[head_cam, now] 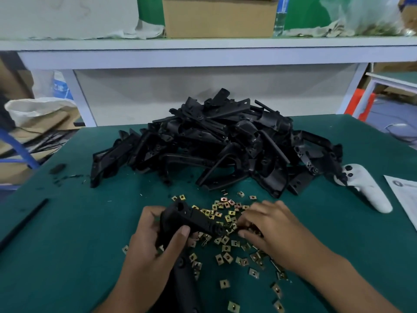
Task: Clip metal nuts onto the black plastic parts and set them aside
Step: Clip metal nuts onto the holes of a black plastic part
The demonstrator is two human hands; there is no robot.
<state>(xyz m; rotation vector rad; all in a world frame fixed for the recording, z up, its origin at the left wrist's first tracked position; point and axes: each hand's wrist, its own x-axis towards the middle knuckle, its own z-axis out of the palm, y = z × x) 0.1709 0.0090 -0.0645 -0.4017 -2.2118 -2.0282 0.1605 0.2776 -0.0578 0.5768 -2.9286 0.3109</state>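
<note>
Scattered brass-coloured metal nuts (225,258) lie closest to me on the green table (67,256), spread between and in front of my wrists. My left hand (149,240) grips a black plastic part (191,219), thumb curled over its near side, holding it tilted just above the nuts. My right hand (268,231) lies palm down on the nuts, fingers bent with the tips among them; it seems to pinch one, though I cannot tell for sure. Beyond both hands rises a big pile of black plastic parts (221,145). To its right a white controller (365,188) rests on the table, touching the pile's edge, with a sheet of paper (404,199) near it.
</note>
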